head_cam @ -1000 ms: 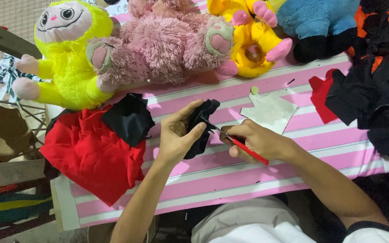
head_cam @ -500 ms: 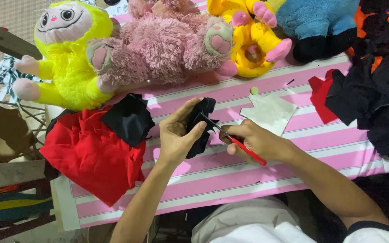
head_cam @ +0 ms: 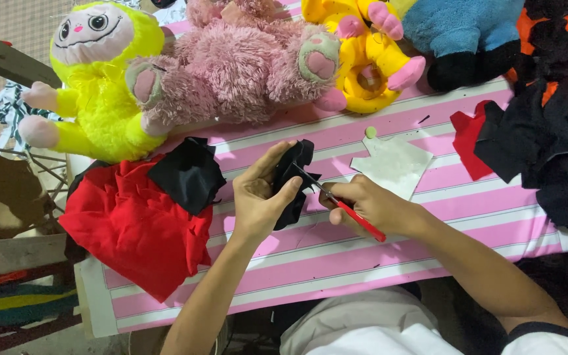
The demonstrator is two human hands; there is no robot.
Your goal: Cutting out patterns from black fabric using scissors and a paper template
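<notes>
Working over the pink-and-white striped table (head_cam: 363, 263); crumpled red cloth pile (head_cam: 133, 230) lies at its left end. My left hand (head_cam: 261, 197) pinches a small black fabric piece (head_cam: 290, 181) above the stripes. My right hand (head_cam: 363, 204) is clenched around red-handled scissors (head_cam: 346, 210), blades touching the fabric.

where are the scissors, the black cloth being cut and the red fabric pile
scissors (head_cam: 361, 221), head view, on the red handle
black cloth (head_cam: 290, 172), head view, upper part beside the thumb
red fabric pile (head_cam: 133, 230), head view, middle of the heap
</notes>
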